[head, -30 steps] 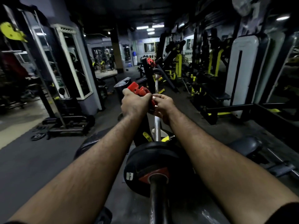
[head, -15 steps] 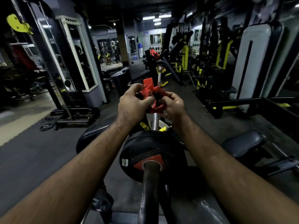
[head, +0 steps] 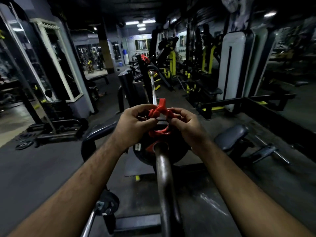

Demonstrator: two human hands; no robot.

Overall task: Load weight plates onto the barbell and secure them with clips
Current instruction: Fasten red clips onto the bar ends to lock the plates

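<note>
Between my 2 hands sits the red clip (head: 159,115), and I hold it there because it has to be spread before it will pass over the bar (head: 165,178). My left hand (head: 135,124) pinches its left side, fingers curled in and thumb on top; my right hand (head: 183,123) grips its right side the same way, so both are closed on the clip, neither wide. Its lever tab stands up just above my fingertips, which I judge means it is unlatched. Just beyond and below my knuckles the black plate (head: 179,154) is already on the sleeve, with the bar's near end pointing back toward me under my wrists. I cannot tell whether the ring is around the bar yet or only in front of it. Both forearms reach straight forward and converge, wrists level, palms turned toward each other.
</note>
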